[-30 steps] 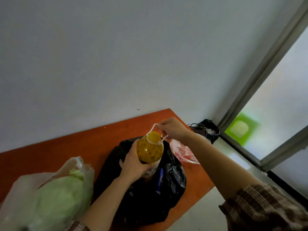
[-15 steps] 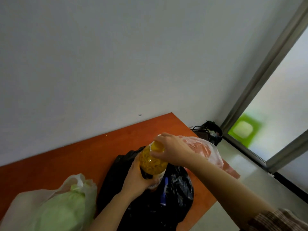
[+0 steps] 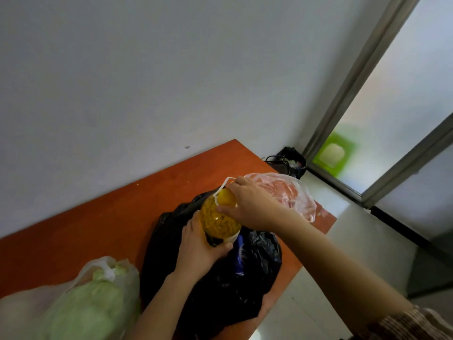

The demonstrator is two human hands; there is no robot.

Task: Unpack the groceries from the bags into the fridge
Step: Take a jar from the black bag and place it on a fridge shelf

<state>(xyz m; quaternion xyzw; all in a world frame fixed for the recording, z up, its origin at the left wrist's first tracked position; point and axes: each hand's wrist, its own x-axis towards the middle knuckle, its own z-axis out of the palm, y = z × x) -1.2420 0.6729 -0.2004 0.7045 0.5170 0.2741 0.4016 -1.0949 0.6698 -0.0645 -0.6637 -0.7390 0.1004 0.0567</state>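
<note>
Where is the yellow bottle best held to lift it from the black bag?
Take the white handle loop at its neck, from above: the yellow bottle stands nearly upright, top clear of the black bag. Its body is wide, so support it low, as the left hand does.

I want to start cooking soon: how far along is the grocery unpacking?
Early. Done: nothing visibly; no fridge is in view. In hand: the left hand grips the yellow bottle low down, above the black bag, while the right hand holds its top. Left: the cabbage bag and the clear bag of pink food sit full on the orange table.
</note>
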